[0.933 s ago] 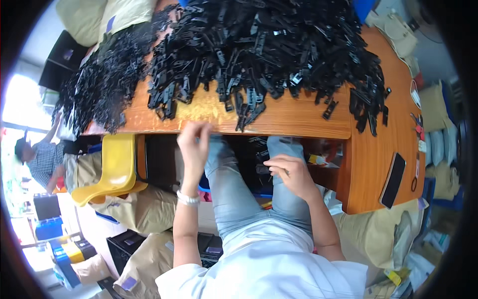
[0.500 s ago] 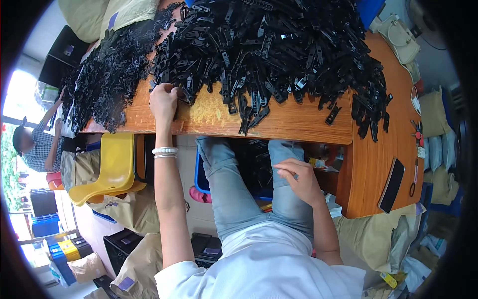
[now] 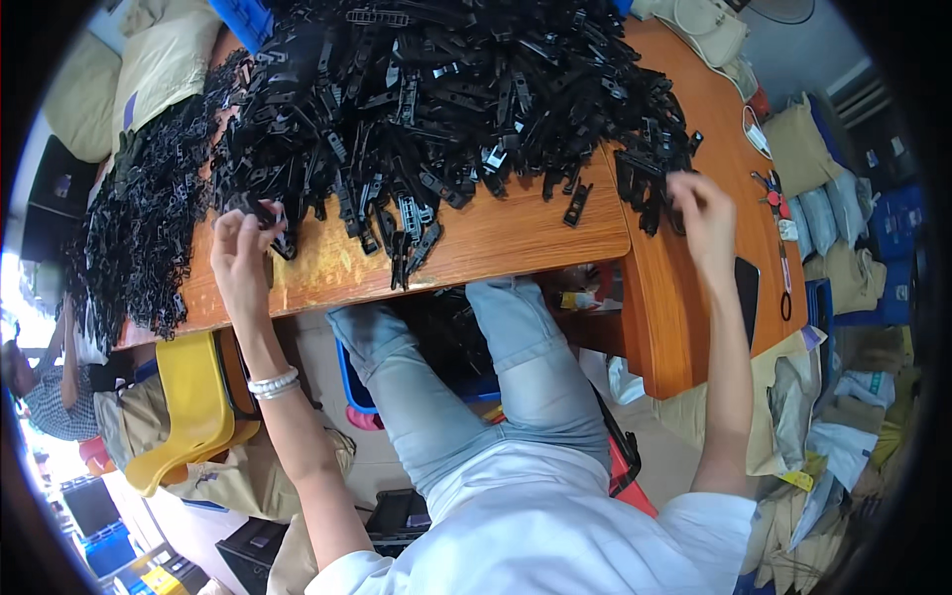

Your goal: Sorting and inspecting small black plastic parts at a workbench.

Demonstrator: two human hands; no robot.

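A large heap of black plastic clip parts (image 3: 466, 89) covers the far part of the wooden table (image 3: 516, 238). At the table's left front, my left hand (image 3: 243, 260) is closed on a black plastic clip (image 3: 262, 210), just in front of the heap. The clip's lower part is hidden by the fingers. My right hand (image 3: 708, 226) reaches to the right end of the heap, beside a small cluster of long black parts (image 3: 650, 169). Its fingers are bent together at that cluster, and what lies between them cannot be made out.
Smaller black parts (image 3: 149, 218) lie piled at the left. On the right side are a phone (image 3: 746, 297), red-handled pliers (image 3: 773, 196) and scissors (image 3: 786, 302). A yellow chair (image 3: 183, 407) stands at the left, with another person (image 3: 59, 397) beyond.
My right hand has gone from above my lap to the heap's right end. My left hand has lifted off the heap's edge with a black clip. The view has turned somewhat.
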